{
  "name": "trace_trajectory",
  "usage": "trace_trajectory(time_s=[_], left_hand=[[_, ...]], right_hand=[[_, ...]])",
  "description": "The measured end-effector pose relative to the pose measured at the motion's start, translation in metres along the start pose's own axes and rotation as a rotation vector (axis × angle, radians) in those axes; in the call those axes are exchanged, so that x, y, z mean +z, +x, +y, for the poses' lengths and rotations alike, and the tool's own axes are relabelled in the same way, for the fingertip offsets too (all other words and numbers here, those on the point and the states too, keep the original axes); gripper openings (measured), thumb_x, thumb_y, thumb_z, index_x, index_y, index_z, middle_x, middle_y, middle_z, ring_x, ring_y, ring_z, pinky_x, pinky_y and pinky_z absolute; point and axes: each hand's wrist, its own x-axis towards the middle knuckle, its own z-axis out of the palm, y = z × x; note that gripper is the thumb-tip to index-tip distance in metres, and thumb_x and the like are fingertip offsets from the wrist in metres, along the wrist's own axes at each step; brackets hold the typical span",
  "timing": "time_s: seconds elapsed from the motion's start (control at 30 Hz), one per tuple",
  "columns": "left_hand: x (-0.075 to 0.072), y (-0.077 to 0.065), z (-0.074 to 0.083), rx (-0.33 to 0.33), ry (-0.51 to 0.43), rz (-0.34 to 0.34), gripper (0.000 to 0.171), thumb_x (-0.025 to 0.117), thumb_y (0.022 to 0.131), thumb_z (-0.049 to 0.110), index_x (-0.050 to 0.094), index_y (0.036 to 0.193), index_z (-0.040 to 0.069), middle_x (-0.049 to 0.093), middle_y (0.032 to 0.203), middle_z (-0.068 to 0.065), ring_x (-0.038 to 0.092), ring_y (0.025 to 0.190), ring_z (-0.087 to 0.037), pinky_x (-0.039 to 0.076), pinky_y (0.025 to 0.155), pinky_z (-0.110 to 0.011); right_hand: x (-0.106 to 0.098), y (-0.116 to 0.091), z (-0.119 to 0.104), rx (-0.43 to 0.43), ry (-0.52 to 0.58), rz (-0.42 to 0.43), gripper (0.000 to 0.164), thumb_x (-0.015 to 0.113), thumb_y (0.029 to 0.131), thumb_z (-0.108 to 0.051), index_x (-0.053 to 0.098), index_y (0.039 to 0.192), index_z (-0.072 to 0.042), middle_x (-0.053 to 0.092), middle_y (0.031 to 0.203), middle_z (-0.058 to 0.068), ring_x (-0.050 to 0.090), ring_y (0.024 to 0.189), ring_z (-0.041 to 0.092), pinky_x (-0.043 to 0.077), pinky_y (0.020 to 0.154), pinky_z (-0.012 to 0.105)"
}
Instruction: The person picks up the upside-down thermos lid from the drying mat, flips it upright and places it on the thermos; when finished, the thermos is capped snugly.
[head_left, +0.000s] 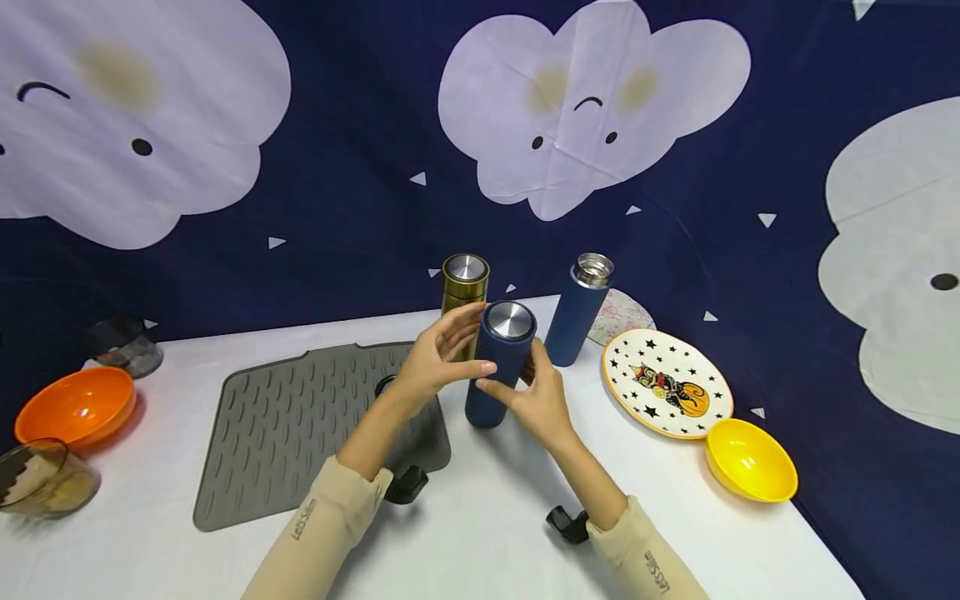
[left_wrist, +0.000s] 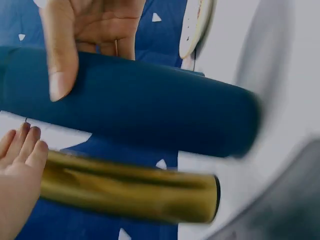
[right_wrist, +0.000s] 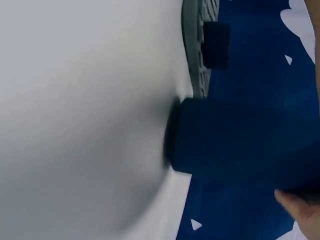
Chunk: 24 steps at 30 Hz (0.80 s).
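Observation:
A blue thermos (head_left: 487, 404) with a steel-topped lid stands nearly upright between both hands in the head view. My right hand (head_left: 542, 402) grips its side, the thumb across the front. My left hand (head_left: 435, 357) is beside it with extended fingers; the left wrist view shows those fingers (left_wrist: 31, 147) apart from the thermos. Whether the base touches the table is unclear. Behind the left hand stands a gold thermos (head_left: 454, 300), partly hidden. Another blue thermos (head_left: 573, 321), lidless with a bare steel mouth, stands behind the right hand.
A grey drying mat (head_left: 300, 433) lies left, with a small dark object (right_wrist: 216, 45) on it, partly hidden. Farther left are an orange bowl (head_left: 78, 408) and two glasses. On the right are a starred plate (head_left: 630, 392), a yellow bowl (head_left: 750, 458) and a pink-patterned disc (head_left: 622, 312).

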Motion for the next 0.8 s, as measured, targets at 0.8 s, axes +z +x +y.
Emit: trace_trajectory(time_s=[0.8], left_hand=[[-0.069, -0.107, -0.031, -0.224, 0.385, 0.463, 0.064, 0.076, 0.088, 0.011, 0.046, 0.143, 0.001, 0.049, 0.148, -0.018, 0.041, 0.141, -0.032, 0.028, 0.121, -0.042]], right_hand=[[0.0, 0.083, 0.044, 0.135, -0.204, 0.326, 0.077, 0.085, 0.076, -0.029, 0.046, 0.14, -0.009, 0.066, 0.121, 0.022, 0.063, 0.112, 0.04, 0.049, 0.097, 0.052]])
